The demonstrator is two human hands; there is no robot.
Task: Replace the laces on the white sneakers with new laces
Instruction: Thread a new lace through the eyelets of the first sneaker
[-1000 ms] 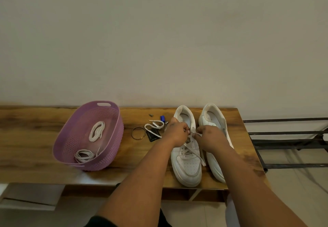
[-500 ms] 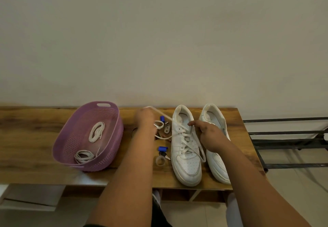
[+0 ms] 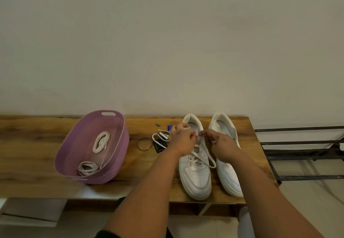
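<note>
From the head view, two white sneakers sit side by side toward the right end of the tabletop, toes at the near edge, heels near the wall. The right sneaker lies close to the right edge and has no visible lace. Both hands meet over the left sneaker: the left hand and right hand each pinch the lace near the top eyelets, though the fingertips blur together there. A loose lace end trails down over the shoe. Left of the hands lie a ring and small items, partly hidden. A purple basket holds two coiled laces. The tabletop's left stretch is bare wood, cut off by the frame. A metal rack stands past the right edge.
</note>
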